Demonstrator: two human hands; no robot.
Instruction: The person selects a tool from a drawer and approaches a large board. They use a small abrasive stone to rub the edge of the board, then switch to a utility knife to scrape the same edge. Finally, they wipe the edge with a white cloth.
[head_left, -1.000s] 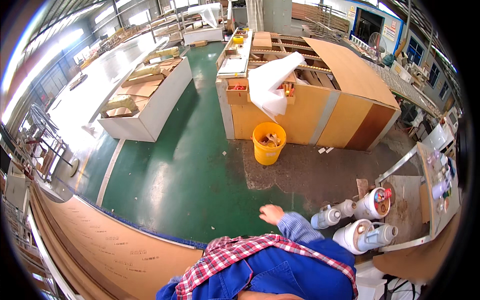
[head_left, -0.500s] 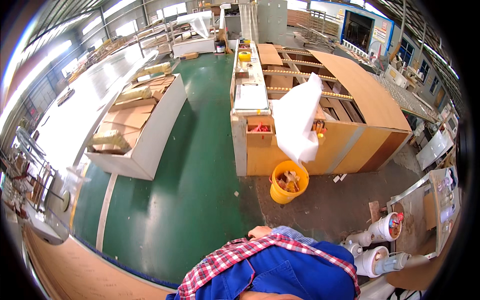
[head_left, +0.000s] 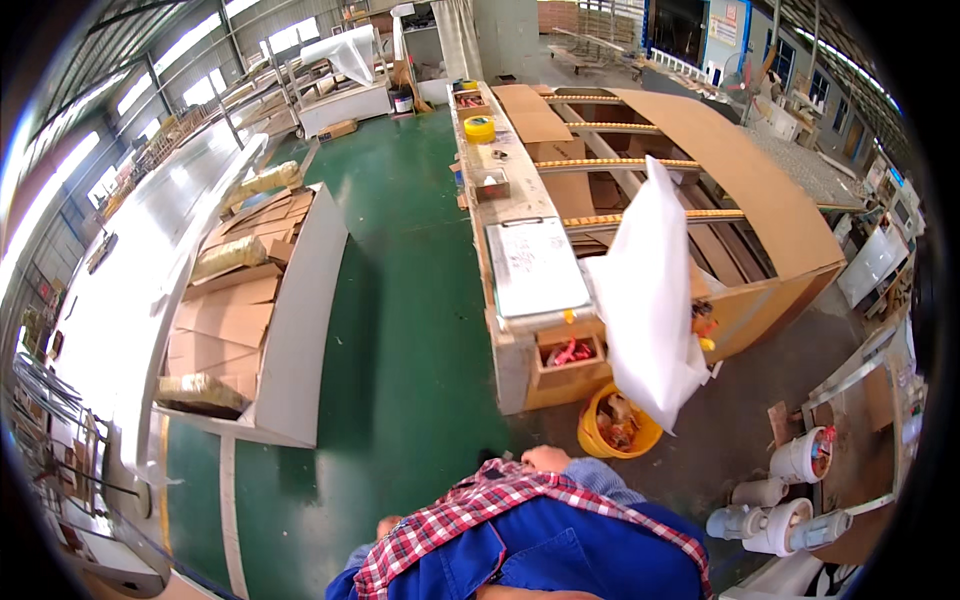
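My right hand (head_left: 545,458) shows in front of the checked shirt, at the end of a blue knitted sleeve. Its back faces up and its fingers turn down out of sight, so what it may hold is hidden. The nearest thing to it is a yellow bucket (head_left: 590,437) with crumpled scraps inside. Of my left hand (head_left: 388,525) only a small part peeks out beside the shirt's left edge, its fingers hidden. White foam sheet (head_left: 650,310) hangs over the bench corner above the bucket. A clipboard with paper (head_left: 538,268) lies on the bench top.
Ahead stands a long bench (head_left: 508,375) with yellow tape (head_left: 479,128) and a small wooden box (head_left: 570,352) on its end. A white crate (head_left: 318,320) of cardboard pieces flanks the green floor (head_left: 400,290) on the left. White buckets (head_left: 795,458) stand at right.
The bench, foam sheet and yellow bucket appear nearer and lower. The crate at left has also come closer. Part of my left hand has come into sight; my right hand stays near the shirt front.
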